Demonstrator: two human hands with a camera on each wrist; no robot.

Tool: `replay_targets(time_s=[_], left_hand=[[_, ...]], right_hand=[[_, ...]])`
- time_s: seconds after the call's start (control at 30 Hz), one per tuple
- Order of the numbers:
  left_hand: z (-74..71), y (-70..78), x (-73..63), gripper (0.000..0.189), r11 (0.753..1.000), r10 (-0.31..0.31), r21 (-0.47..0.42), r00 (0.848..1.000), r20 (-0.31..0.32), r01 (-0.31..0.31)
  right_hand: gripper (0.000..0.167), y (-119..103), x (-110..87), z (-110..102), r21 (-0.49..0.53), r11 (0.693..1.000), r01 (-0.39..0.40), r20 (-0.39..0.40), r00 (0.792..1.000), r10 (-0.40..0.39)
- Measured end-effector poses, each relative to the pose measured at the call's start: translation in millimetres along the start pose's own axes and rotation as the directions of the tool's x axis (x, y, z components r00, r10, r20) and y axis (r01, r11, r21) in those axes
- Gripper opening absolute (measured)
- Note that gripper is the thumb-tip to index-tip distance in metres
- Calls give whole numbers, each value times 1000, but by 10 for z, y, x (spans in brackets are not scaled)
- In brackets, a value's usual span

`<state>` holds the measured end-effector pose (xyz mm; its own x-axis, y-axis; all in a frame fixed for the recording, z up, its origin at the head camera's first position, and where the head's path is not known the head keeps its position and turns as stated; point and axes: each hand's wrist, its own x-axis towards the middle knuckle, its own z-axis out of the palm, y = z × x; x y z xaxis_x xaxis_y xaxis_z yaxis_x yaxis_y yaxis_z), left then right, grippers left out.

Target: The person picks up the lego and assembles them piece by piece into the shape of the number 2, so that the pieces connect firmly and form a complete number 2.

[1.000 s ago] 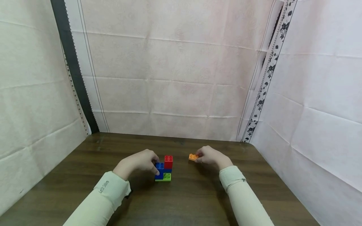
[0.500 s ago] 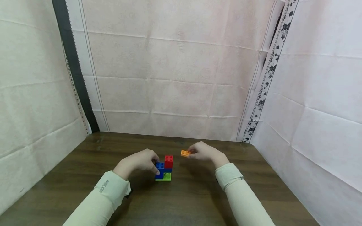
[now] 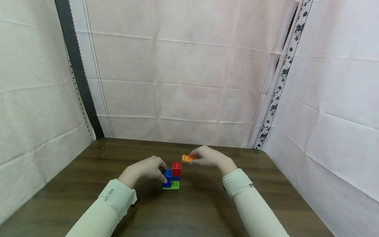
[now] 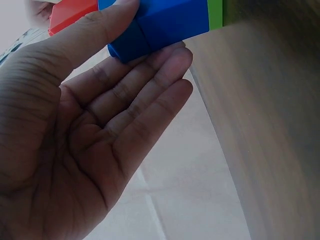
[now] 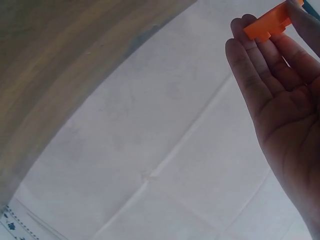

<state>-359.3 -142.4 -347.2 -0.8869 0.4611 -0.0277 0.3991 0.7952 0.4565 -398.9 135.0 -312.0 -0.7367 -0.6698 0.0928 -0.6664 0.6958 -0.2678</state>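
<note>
A small stack of toy building bricks stands on the table, with my left hand (image 3: 148,169) pinching the blue bricks (image 3: 167,179) from the left. Under them lies a thin lime green brick (image 3: 174,185), its right studs bare. A red brick (image 3: 176,169) tops the right side. In the left wrist view the thumb presses on the blue brick (image 4: 172,22), fingers behind it. My right hand (image 3: 208,158) pinches a flat orange brick (image 3: 187,159) above the table, up and to the right of the red brick. The right wrist view shows that orange brick (image 5: 267,22) between thumb and fingers.
The dark wooden table (image 3: 183,214) spreads around both hands. A pale creased cloth (image 3: 189,82) rises behind its far edge, and similar cloth stands along the left and right sides.
My right hand has moved left and upward with the orange brick, closer to the red brick. The left hand and the stack have stayed in place.
</note>
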Motion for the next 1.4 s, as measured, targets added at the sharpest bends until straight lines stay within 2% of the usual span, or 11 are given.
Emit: replay_targets(time_s=[0.53, 0.73, 1.0, 1.4], left_hand=[[-17, -6, -1, 47, 1000, -5, -6, 1000, 4, 5], [-15, -6, 2, 46, 1000, -7, -9, 1000, 8, 7], [2, -29, 10, 51, 1000, -12, -29, 1000, 8, 13], [-20, -23, 4, 45, 999, -9, -45, 1000, 16, 10]], right_hand=[[31, -293, 32, -115, -30, 996, 89, 6, 996, -89], [32, -370, 41, -125, 8, 992, 129, 9, 992, -129], [33, -462, 69, -81, 61, 990, 129, 46, 990, -132], [31, -525, 115, -43, 65, 983, 173, 59, 982, -177]])
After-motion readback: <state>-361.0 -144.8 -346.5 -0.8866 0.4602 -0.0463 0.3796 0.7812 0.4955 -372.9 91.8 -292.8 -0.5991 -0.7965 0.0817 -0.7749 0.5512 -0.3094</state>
